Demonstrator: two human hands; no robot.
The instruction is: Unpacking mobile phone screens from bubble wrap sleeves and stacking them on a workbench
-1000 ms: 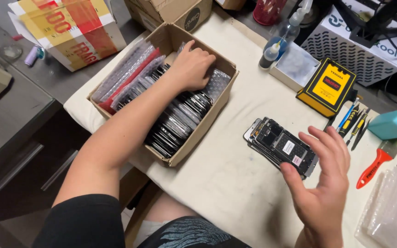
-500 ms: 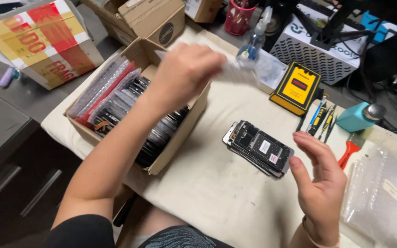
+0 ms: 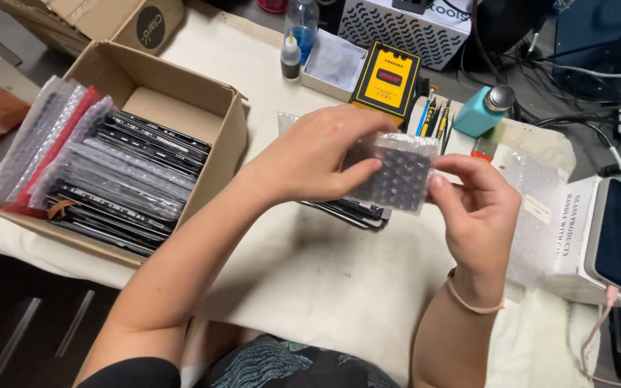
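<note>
A: Presently, item one: bubble-wrap pouch [image 3: 397,172], clear, with a dark flat part inside, held above the cloth-covered table [image 3: 310,273], over a small stack of dark flat parts [image 3: 357,210].

B: Grip?

A: Left hand [image 3: 310,154] pinches the pouch's left side, thumb under, fingers curled over the top. Right hand [image 3: 479,208] pinches the right edge between thumb and forefinger. Both closed on the pouch, neither wide.

B: Item two?

A: Cardboard box [image 3: 213,129], at the left, packed with dark flat parts on edge and several more wrapped pouches [image 3: 44,136]. Well apart from the hands.

B: Other stock?

A: Yellow tester [image 3: 388,79], teal pump bottle [image 3: 484,109], small dropper bottle [image 3: 290,59], a row of hand tools [image 3: 434,116], all along the far edge.

B: Handling note?

A: My judgement: hold it by the edges only, as now, with no squeeze on the flat face. Open it low over the cloth, so the part slides a short way if it slips. Find the open end first, and do not tear across the middle.
</note>
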